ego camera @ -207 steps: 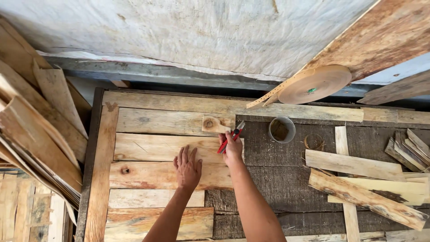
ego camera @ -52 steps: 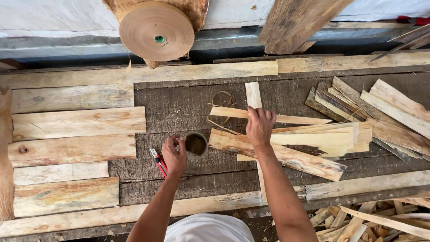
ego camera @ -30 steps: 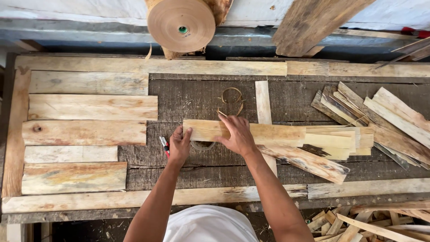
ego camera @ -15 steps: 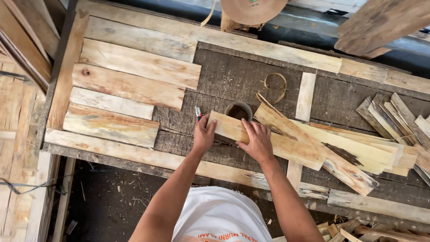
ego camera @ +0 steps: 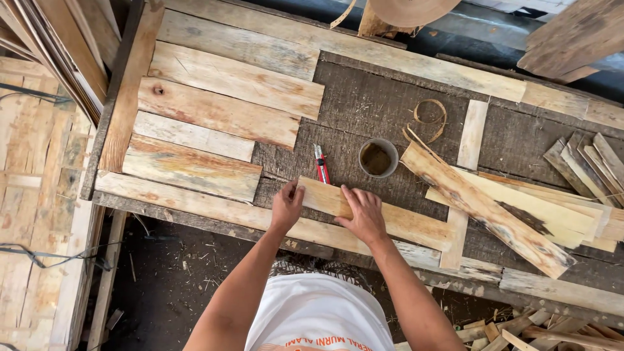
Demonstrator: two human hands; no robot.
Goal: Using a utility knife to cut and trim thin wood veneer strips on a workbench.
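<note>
Pale flat wooden slat (ego camera: 383, 218) lies on the dark weathered wooden counter (ego camera: 364, 110), near its front edge, angled slightly down to the right. Both hands are on it. Left hand (ego camera: 286, 207) grips the slat's left end, fingers curled over the end. Right hand (ego camera: 364, 214) is flat on top of the slat just right of that, fingers spread, pressing down rather than gripping.

Slat's right end touches an upright narrow wooden strip (ego camera: 463, 182). Its front side sits against the long wooden plank (ego camera: 214, 209) running along the counter's front.

Just behind the hands: red-handled tool (ego camera: 321, 164) lying on the counter, close to the left hand, not touched. Beside it to the right, small round tin cup with dark contents (ego camera: 378, 158), upright. Curled thin wood shaving (ego camera: 430, 117) further back.

Right of the cup: long rough slat (ego camera: 484, 208) lying diagonally over a loose pile of pale offcuts (ego camera: 552, 214). Left part of the counter: four staggered flat boards (ego camera: 214, 110) laid side by side, touching. Round roll of tan strip material (ego camera: 409, 10) at the top edge, partly out of view.
</note>
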